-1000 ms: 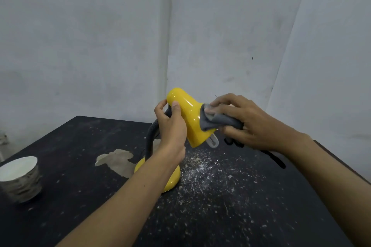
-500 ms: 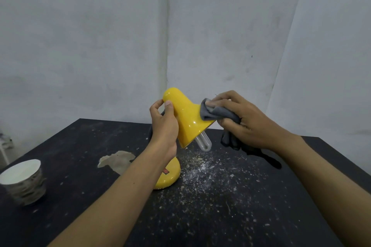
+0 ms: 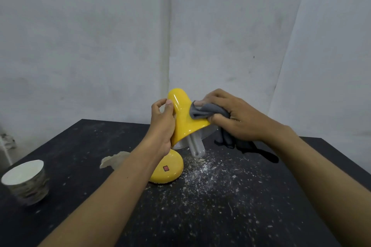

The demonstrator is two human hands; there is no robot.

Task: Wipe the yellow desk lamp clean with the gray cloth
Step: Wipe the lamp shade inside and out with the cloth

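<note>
The yellow desk lamp (image 3: 183, 120) stands on the black table (image 3: 230, 206), its cone shade tilted with the white bulb (image 3: 197, 147) pointing down. Its round yellow base (image 3: 167, 170) carries a small red switch. My left hand (image 3: 162, 124) grips the left side of the shade. My right hand (image 3: 234, 115) presses the gray cloth (image 3: 202, 111) against the shade's right side; the cloth's loose end hangs down behind my wrist toward the table. The lamp's neck is hidden behind my left hand.
A white paper cup (image 3: 25, 180) sits near the table's left edge. A pale torn patch (image 3: 114, 161) lies left of the lamp base. White dust and crumbs (image 3: 210, 176) are scattered on the table in front of the lamp. Grey walls stand close behind.
The shade has been turned more upright, so the bulb now points down and the base shows. My right hand with the cloth has slid higher on the shade's right side.
</note>
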